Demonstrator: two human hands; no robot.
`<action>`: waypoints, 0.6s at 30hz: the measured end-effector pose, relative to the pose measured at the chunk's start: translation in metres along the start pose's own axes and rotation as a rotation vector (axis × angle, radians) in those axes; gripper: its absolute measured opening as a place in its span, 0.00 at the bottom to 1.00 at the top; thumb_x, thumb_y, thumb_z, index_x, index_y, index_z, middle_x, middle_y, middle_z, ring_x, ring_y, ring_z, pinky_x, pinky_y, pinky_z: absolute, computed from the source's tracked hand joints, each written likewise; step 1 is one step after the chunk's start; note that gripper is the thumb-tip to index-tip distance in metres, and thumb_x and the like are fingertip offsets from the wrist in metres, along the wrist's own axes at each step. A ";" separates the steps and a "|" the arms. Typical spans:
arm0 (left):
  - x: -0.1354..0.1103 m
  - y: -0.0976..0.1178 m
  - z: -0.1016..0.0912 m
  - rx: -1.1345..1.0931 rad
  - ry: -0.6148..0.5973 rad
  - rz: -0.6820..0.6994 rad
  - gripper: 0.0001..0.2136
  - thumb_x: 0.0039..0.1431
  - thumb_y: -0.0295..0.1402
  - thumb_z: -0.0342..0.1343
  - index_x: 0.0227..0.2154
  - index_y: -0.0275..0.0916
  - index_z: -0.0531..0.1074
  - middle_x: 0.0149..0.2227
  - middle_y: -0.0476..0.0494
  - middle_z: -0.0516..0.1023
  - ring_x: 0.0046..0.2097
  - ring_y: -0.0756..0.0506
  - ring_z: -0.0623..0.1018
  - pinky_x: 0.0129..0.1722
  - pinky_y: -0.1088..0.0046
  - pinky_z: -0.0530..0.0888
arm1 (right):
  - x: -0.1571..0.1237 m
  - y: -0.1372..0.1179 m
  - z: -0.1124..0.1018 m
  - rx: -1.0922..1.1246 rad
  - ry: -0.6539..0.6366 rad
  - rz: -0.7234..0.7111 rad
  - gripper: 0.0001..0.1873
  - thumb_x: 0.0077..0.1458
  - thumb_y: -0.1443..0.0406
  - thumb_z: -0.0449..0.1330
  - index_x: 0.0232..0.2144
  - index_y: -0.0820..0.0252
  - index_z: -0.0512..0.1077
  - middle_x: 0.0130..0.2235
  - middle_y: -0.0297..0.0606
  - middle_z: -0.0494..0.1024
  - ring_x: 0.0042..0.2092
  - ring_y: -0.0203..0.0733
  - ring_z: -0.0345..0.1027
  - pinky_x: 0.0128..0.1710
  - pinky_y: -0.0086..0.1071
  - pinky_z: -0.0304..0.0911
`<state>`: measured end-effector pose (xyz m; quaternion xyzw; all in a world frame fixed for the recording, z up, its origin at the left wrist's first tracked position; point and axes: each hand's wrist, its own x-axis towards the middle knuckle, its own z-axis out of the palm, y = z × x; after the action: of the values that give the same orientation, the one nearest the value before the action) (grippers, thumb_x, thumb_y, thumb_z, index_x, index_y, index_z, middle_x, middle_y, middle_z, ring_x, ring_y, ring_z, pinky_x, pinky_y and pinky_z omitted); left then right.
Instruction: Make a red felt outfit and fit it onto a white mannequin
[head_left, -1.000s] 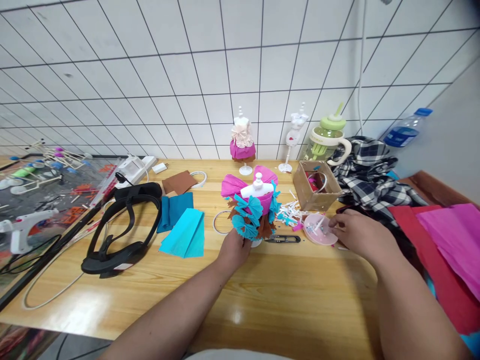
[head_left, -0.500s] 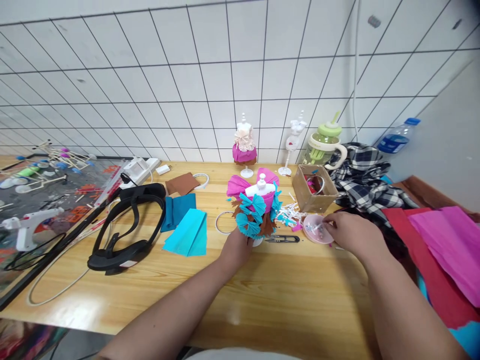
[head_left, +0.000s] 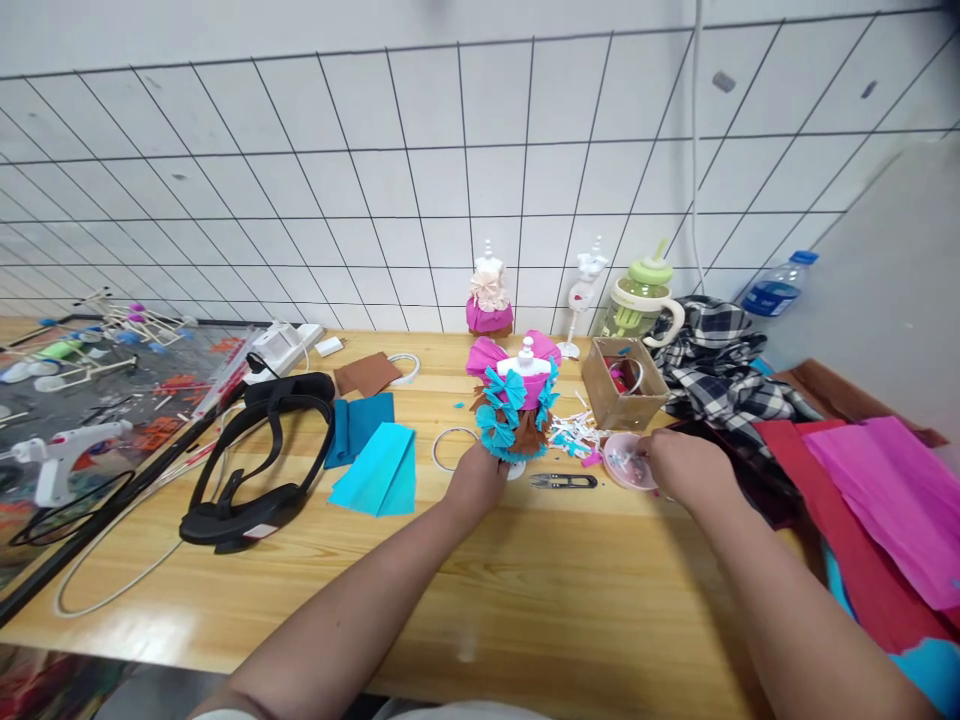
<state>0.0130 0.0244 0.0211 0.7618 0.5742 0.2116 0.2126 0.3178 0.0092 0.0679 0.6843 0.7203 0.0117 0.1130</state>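
Hand (head_left: 686, 468) at dish (head_left: 613, 473); bottle label (head_left: 771, 298) illegible

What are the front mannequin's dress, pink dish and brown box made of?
Dress: probably matte crepe paper, given the crinkled, fanned ruffles; thin cloth is possible.
Dish: likely smooth plastic, judging by its thin, pale, evenly coloured rim.
Box: apparently cardboard; plain brown, thin flat walls.

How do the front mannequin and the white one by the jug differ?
The front mannequin wears pink, blue and brown frills; the white mannequin has no such frills. The left hand is at the front mannequin's skirt; the white mannequin stands untouched. Both have knobbed white tops.
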 end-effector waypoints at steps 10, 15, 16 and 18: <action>-0.003 -0.002 0.002 -0.024 0.017 0.060 0.17 0.60 0.28 0.49 0.52 0.41 0.70 0.50 0.39 0.77 0.51 0.38 0.75 0.46 0.65 0.71 | 0.006 -0.007 0.002 0.012 -0.034 -0.076 0.14 0.56 0.70 0.51 0.32 0.62 0.78 0.28 0.50 0.78 0.33 0.49 0.75 0.28 0.33 0.57; -0.002 -0.004 0.003 -0.042 0.024 0.060 0.15 0.61 0.29 0.48 0.49 0.39 0.72 0.48 0.37 0.78 0.49 0.36 0.76 0.44 0.64 0.72 | 0.001 -0.003 -0.005 0.027 -0.010 -0.056 0.14 0.58 0.64 0.52 0.31 0.62 0.76 0.33 0.49 0.78 0.34 0.50 0.75 0.28 0.34 0.56; -0.002 -0.004 0.003 -0.050 0.026 0.069 0.16 0.61 0.29 0.48 0.50 0.40 0.71 0.49 0.38 0.78 0.50 0.36 0.76 0.44 0.64 0.72 | -0.001 0.000 -0.008 0.056 0.007 -0.054 0.14 0.59 0.63 0.52 0.32 0.61 0.76 0.34 0.48 0.79 0.35 0.48 0.75 0.28 0.33 0.56; -0.001 -0.005 0.003 -0.066 0.028 0.082 0.17 0.60 0.28 0.48 0.51 0.40 0.71 0.50 0.38 0.77 0.50 0.36 0.75 0.45 0.64 0.72 | -0.007 0.006 -0.012 0.158 0.039 -0.024 0.11 0.57 0.61 0.54 0.34 0.58 0.76 0.35 0.44 0.79 0.34 0.46 0.74 0.28 0.32 0.57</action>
<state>0.0107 0.0241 0.0155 0.7744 0.5380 0.2494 0.2206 0.3223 0.0040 0.0815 0.6821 0.7292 -0.0333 0.0447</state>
